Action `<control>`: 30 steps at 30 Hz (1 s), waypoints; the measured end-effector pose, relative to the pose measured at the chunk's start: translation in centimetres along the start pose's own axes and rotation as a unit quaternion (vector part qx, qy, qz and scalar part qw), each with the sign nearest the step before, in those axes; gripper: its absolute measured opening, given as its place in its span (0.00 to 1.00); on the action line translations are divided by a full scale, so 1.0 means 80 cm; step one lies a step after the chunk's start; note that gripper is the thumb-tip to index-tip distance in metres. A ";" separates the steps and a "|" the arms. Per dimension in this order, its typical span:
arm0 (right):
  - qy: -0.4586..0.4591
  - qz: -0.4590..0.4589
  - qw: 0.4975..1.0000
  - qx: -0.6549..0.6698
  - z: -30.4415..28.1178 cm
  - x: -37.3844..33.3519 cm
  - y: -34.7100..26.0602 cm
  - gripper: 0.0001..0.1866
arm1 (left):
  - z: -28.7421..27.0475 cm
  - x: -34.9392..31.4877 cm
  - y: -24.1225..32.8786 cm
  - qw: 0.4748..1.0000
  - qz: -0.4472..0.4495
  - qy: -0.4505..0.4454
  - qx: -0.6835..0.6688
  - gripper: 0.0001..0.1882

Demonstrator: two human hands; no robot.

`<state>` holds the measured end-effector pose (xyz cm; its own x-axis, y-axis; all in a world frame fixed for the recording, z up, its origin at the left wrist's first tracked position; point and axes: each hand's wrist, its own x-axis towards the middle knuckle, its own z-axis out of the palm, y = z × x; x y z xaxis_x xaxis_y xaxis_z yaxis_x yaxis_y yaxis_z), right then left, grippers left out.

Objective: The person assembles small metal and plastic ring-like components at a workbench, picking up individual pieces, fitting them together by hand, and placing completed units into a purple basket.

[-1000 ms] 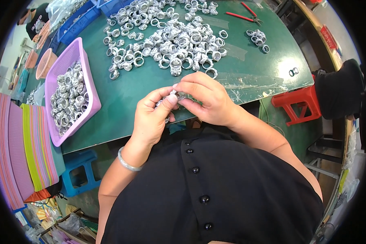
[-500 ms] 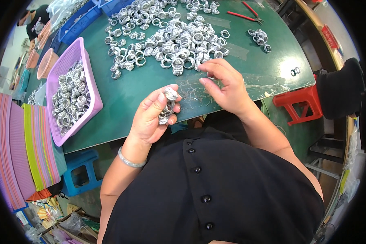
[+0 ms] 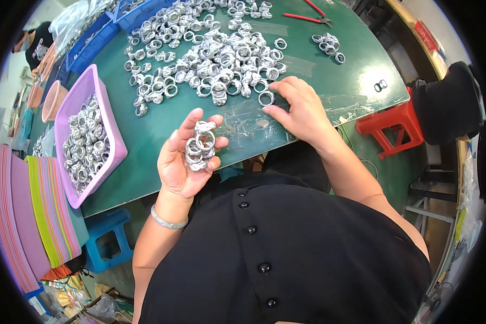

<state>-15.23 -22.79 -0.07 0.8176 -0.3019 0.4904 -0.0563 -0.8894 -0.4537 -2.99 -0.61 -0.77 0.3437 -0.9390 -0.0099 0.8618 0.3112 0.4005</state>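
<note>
Several chunky silver rings [image 3: 200,146] lie bunched in my left hand [image 3: 181,167], whose palm is turned up and fingers are curled round them. At the near edge of a large heap of similar rings [image 3: 227,59], my right hand [image 3: 302,113] has thumb and fingers apart. A single ring [image 3: 265,98] sits at its fingertips; whether they touch it I cannot tell. To the left, a lilac plastic basket [image 3: 117,140] holds many more rings.
On the green table [image 3: 356,81] lie red-handled pliers [image 3: 308,19], a small ring cluster [image 3: 329,47] and two dark rings [image 3: 380,86]. Blue bins [image 3: 89,48] stand far left. Stacked baskets [image 3: 21,210], a blue stool [image 3: 109,240] and a red stool [image 3: 391,127] flank me.
My left hand has opened out somewhat, showing more of the rings in it. My right thumb has lowered, and the single ring now shows beside the fingertips. The view has shifted slightly.
</note>
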 end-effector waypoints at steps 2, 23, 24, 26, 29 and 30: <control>-0.008 0.003 0.999 -0.044 0.003 0.000 -0.001 0.20 | 0.007 -0.001 -0.001 1.000 0.008 0.027 -0.007 0.22; 0.017 -0.137 0.971 0.198 0.025 0.011 -0.068 0.26 | 0.041 0.019 -0.020 0.945 0.005 0.189 0.267 0.16; 0.016 -0.138 0.970 0.200 0.026 0.012 -0.070 0.26 | 0.038 0.020 -0.021 0.937 0.019 0.191 0.293 0.18; 0.012 -0.179 0.965 0.190 0.028 0.013 -0.074 0.26 | 0.032 0.020 -0.019 0.937 0.022 0.190 0.291 0.18; -0.008 -0.180 0.961 0.210 0.029 0.011 -0.076 0.27 | 0.032 0.017 -0.015 0.950 0.010 0.179 0.257 0.17; -0.008 -0.180 0.961 0.210 0.029 0.010 -0.077 0.27 | 0.032 0.017 -0.013 0.960 -0.003 0.170 0.223 0.17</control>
<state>-12.87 -16.78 1.36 0.7500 0.0071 0.6614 0.4652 -0.7166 -0.5197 -4.40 -2.57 1.15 0.5065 -0.8152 -0.2808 0.6444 0.1415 0.7515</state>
